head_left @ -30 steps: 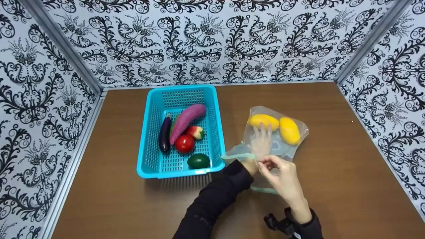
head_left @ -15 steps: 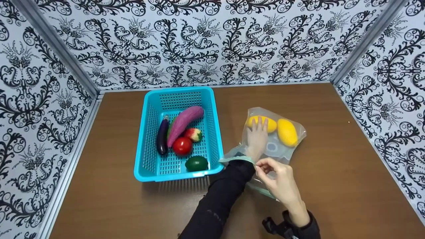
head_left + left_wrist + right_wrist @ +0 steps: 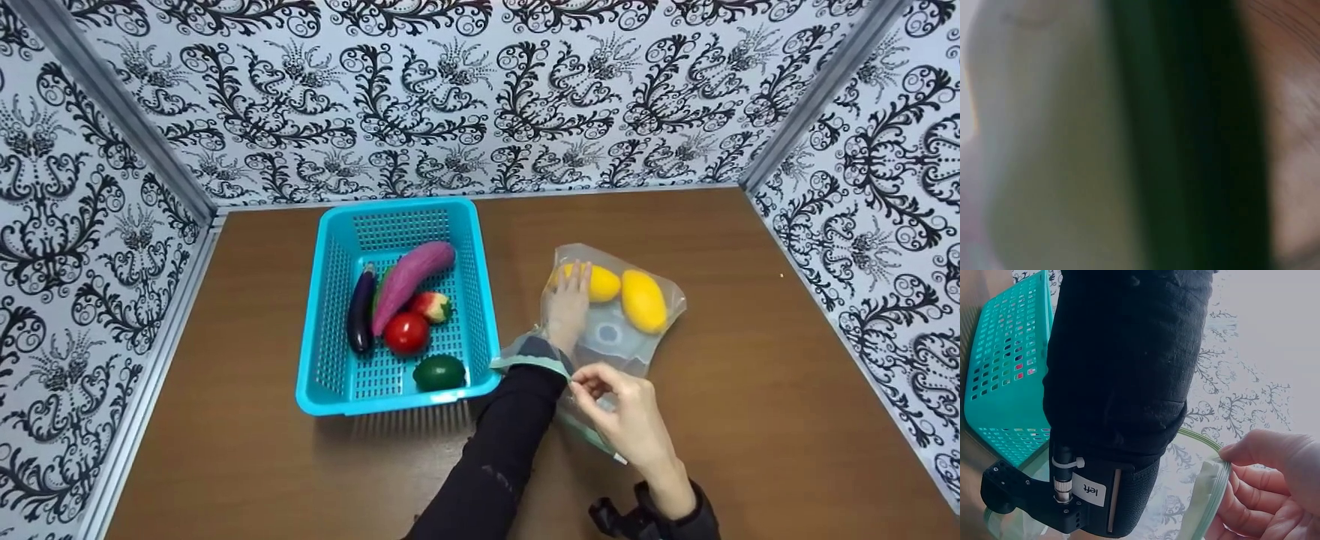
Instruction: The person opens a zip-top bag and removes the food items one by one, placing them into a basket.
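A clear zip bag [image 3: 628, 351] lies on the table with two yellow mangoes inside, the left mango [image 3: 604, 283] and the right mango [image 3: 643, 301]. My left hand [image 3: 566, 311] reaches through the bag's mouth, its outstretched fingers lying over the left mango, with the sleeve cuff also past the rim. Between thumb and index finger, my right hand [image 3: 630, 420] pinches the bag's pale green zip edge, lifting it beside the left sleeve. The right wrist view shows that pinched edge [image 3: 1210, 492] close up. Blur and a dark green band [image 3: 1196, 135] fill the left wrist view.
Left of the bag stands a turquoise basket [image 3: 311, 360], its near right corner beside the bag's mouth. Inside are a dark eggplant [image 3: 361, 315], a pink-purple long vegetable [image 3: 412, 281], a tomato [image 3: 406, 334], a red-and-cream fruit [image 3: 432, 307] and a dark green fruit [image 3: 439, 373]. Patterned walls enclose the table.
My left hand has slid deeper into the bag and onto the left mango, its sleeve now entering the mouth. My right hand keeps its pinch on the zip edge.
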Demonstrator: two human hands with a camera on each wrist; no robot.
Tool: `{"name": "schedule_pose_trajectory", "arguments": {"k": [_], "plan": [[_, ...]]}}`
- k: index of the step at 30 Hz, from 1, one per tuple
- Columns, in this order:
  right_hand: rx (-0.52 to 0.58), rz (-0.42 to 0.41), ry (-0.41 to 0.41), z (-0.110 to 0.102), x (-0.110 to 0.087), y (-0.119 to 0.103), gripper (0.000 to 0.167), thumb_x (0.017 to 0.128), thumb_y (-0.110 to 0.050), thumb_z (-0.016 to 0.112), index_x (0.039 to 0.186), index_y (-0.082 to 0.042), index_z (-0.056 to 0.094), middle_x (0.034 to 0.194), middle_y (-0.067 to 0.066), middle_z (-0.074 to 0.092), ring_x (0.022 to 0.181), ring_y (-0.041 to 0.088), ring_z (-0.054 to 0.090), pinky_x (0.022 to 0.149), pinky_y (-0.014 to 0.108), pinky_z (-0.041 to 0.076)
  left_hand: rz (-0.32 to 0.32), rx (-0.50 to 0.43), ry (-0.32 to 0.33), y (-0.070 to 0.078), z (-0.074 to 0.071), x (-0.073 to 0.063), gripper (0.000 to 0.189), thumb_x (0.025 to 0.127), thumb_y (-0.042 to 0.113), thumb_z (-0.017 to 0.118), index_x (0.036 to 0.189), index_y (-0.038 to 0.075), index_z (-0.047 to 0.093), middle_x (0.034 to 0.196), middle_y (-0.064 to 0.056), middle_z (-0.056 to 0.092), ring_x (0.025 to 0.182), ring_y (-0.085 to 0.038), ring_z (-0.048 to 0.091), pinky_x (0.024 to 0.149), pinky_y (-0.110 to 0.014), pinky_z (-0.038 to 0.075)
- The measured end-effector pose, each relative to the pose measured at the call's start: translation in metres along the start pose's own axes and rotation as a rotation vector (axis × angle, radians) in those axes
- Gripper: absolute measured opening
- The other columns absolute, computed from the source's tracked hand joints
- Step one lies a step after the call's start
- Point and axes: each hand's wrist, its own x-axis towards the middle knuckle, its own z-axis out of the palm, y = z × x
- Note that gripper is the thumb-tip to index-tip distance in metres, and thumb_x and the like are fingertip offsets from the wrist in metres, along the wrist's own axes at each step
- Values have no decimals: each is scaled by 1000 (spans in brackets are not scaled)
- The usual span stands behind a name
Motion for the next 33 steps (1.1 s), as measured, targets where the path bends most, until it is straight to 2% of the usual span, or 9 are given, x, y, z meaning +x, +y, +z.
{"name": "schedule_pose_trajectory", "arguments": {"k": [3,7,13,17,20,23,26,29,33], "plan": [[5,-2,4,0,0,0,19,69,8,68,78,-8,62,66,-6,58,56,7,53,52,18,45,8,29,60,-1,-1,0,54,92,7,39,141,20,21,142,-1,28,127,-23,29,92,-34,37],[9,-4,3,0,0,0,19,68,8,68,77,-7,62,66,-6,58,56,7,53,52,18,44,16,134,141,-2,0,-2,47,91,12,41,137,20,34,133,-5,38,121,-21,36,93,-28,35],[1,-6,-2,1,-2,-1,20,67,9,68,77,-7,62,66,-7,58,56,7,53,53,18,44,24,225,200,-3,3,-3,42,91,12,39,133,19,40,128,-13,42,118,-23,39,93,-25,34],[-1,4,-10,1,-3,-2,19,68,8,68,77,-7,63,67,-7,58,56,7,53,54,17,44,10,205,238,-5,6,-6,41,91,9,36,131,18,42,124,-13,46,111,-23,45,89,-24,38],[0,8,-13,1,-3,-3,19,69,7,68,78,-8,63,67,-7,58,57,6,53,54,17,44,-13,155,284,-6,7,-7,40,90,7,39,129,17,45,117,-11,49,99,-19,51,82,-24,42],[6,2,-12,2,-3,-2,19,69,8,68,78,-8,63,67,-7,58,57,6,53,54,17,44,-39,137,294,-4,7,-9,38,90,9,43,128,17,46,112,-10,50,89,-16,54,74,-23,46],[13,-4,-9,2,-3,0,19,68,8,68,77,-8,62,66,-7,58,56,7,53,54,17,45,-54,168,249,2,5,-12,39,90,12,45,128,17,43,111,-10,49,83,-14,55,66,-20,47],[13,-4,-1,2,-2,0,19,67,9,68,76,-7,62,65,-6,57,56,7,52,54,17,45,-60,185,235,9,3,-18,36,90,14,45,126,14,43,106,-8,51,77,-12,55,60,-18,46],[15,-5,11,-2,5,-12,19,66,13,67,74,-3,61,63,-3,56,54,9,52,52,19,45,-66,185,235,17,1,-28,35,89,19,48,123,11,45,102,-7,51,74,-11,55,56,-17,46]]}}
